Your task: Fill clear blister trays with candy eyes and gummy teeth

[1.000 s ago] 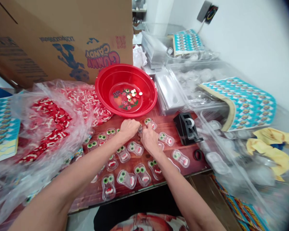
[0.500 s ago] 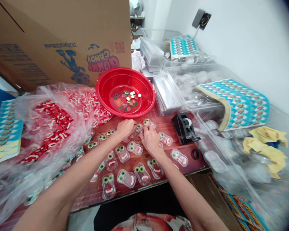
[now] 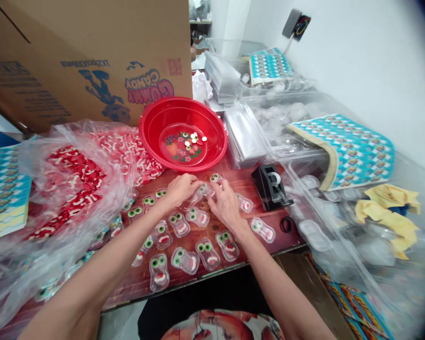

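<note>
Both of my hands meet over the middle of a reddish wooden table (image 3: 198,278). My left hand (image 3: 179,189) and my right hand (image 3: 224,200) are closed together on one small clear plastic candy case (image 3: 201,191) held between their fingertips. Around them lie several more clear cases (image 3: 184,259), each with green candy eyes and a red mouth inside. A red plastic bowl (image 3: 152,137) with a few loose candy eyes stands just beyond my hands.
A clear bag of red-and-white gummies (image 3: 74,174) fills the left. A "Gummy Candy" cardboard box (image 3: 92,56) stands behind. A black tape dispenser (image 3: 271,186), stacks of clear trays (image 3: 248,137) and turquoise sticker sheets (image 3: 357,151) crowd the right.
My hands stay together in the same spot, shifting slightly while working the case between them. The camera view has drifted a little.
</note>
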`<move>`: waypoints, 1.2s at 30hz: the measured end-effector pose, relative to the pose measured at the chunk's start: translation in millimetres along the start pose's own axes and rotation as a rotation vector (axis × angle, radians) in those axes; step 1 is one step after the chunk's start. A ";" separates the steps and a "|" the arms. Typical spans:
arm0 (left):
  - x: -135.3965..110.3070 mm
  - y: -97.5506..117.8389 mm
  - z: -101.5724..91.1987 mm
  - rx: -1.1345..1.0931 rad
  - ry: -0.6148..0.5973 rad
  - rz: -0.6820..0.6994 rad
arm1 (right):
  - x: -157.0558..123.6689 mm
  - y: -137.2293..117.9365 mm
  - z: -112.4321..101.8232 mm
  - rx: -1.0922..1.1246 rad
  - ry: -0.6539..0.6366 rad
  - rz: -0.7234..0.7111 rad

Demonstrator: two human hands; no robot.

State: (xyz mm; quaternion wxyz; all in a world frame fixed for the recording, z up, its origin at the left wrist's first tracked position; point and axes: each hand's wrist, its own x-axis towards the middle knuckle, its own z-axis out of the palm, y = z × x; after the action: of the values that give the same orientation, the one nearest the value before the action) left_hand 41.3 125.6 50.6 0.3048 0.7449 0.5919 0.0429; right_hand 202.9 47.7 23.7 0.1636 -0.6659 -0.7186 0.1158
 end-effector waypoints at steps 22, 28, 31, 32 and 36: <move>-27.1 -23.8 51.1 -0.267 -0.060 -0.002 | -25.7 -3.3 -3.9 -0.219 -0.134 0.044; -35.4 -25.4 47.2 -0.397 -0.041 -0.026 | -19.2 -3.2 6.7 0.120 -0.092 0.140; -48.9 -21.9 39.6 -0.612 -0.097 -0.077 | -16.9 4.7 6.4 0.623 -0.057 0.287; -55.1 -19.5 37.7 -0.689 -0.122 -0.095 | -16.7 6.0 5.6 0.802 -0.044 0.348; -80.0 -2.4 38.7 -0.960 -0.190 -0.125 | -21.0 0.2 2.4 1.318 -0.006 0.502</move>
State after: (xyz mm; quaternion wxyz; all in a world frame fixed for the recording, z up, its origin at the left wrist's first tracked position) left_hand 32.0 37.6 41.7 0.6682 0.4840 0.5186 0.2241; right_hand 203.4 26.9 19.7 0.4994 -0.5734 -0.3237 0.5630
